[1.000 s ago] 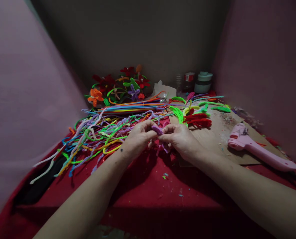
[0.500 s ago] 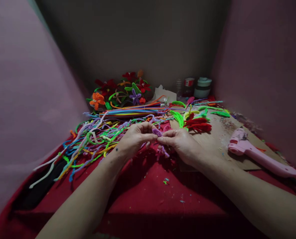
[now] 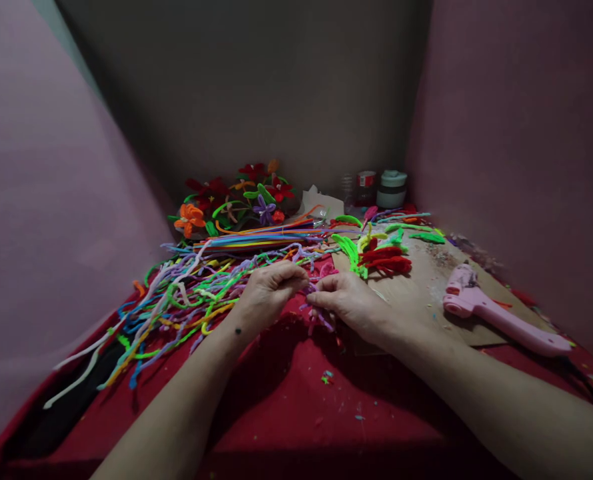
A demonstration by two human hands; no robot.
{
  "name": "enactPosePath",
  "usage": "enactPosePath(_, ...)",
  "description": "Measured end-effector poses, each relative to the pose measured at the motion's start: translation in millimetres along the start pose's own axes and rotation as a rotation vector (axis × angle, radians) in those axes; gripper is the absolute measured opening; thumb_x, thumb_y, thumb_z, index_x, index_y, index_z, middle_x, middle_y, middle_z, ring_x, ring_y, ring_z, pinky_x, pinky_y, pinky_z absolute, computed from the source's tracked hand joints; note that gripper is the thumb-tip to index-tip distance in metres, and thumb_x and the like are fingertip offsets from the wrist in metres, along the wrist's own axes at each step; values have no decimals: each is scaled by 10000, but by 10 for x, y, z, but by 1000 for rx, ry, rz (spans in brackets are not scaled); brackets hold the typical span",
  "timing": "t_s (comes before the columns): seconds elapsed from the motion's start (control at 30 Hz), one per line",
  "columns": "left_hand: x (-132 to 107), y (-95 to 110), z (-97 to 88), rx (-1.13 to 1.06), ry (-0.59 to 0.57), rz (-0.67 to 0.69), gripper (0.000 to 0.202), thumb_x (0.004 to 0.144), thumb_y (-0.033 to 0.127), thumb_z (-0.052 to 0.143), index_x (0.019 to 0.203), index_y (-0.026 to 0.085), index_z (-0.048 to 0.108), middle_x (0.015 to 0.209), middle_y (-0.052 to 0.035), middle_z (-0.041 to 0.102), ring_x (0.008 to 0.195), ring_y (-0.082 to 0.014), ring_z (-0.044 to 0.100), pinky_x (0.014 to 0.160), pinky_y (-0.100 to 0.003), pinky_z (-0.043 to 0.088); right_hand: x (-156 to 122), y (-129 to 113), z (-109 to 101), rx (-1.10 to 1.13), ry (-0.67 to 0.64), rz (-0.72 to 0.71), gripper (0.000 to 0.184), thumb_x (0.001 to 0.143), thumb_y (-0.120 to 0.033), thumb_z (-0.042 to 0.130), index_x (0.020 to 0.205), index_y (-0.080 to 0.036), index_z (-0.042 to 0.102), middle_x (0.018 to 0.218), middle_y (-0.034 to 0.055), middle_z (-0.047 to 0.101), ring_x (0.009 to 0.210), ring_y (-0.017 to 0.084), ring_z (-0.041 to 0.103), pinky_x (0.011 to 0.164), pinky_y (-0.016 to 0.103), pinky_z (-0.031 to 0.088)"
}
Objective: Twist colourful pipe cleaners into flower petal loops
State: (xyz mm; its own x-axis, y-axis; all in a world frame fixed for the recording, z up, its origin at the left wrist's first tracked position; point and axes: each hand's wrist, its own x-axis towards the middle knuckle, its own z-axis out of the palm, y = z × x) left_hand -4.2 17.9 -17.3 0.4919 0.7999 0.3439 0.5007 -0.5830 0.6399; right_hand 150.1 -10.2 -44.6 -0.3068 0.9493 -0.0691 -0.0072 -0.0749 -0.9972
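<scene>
Head view: my right hand (image 3: pixel 351 303) pinches a purple fuzzy piece (image 3: pixel 312 289).
My left hand's (image 3: pixel 270 291) fingertips are together; I can't tell if they grip anything. The piece, slim and bent, sits between my hands above red cloth (image 3: pixel 276 413).

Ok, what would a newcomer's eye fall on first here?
Probably the tangle of bright strands spread over the left of the red cloth. Next, the pink glue gun at the right and the flowers at the back left. Dead centre, the right hand pinches a purple piece, the left hand close beside it.
</scene>
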Motion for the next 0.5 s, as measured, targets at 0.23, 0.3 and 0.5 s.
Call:
enactPosePath(0.23, -8, -36, 2, 146, -71, 118, 147, 814, 172, 446, 721, 154, 559, 705, -2, 551, 673, -110, 484, 630, -208, 379, 9, -36, 4, -156, 10, -17, 267, 724, -153, 488, 461, -171, 449, 348, -52, 425, 319, 65, 378, 349, 198, 256)
enactPosePath(0.3, -8, -53, 1, 65, -81, 101, 131, 824, 198, 454, 781, 157, 571, 730, -1, 570, 679, -107, 504, 638, -204, 396, 19, -31, -3, -147, 7, -35, 262, 713, -140, 490, 456, -169, 452, 356, -53, 426, 324, 61, 376, 356, 197, 263)
enactPosePath(0.5, -10, -73, -20, 94, -129, 165, 164, 838, 228, 463, 775, 162, 599, 770, -20, 598, 724, -117, 534, 682, -216, 408, 5, -13, -1, -114, -24, -34, 266, 697, -124, 481, 436, -169, 461, 357, -43, 430, 327, 63, 372, 361, 211, 251)
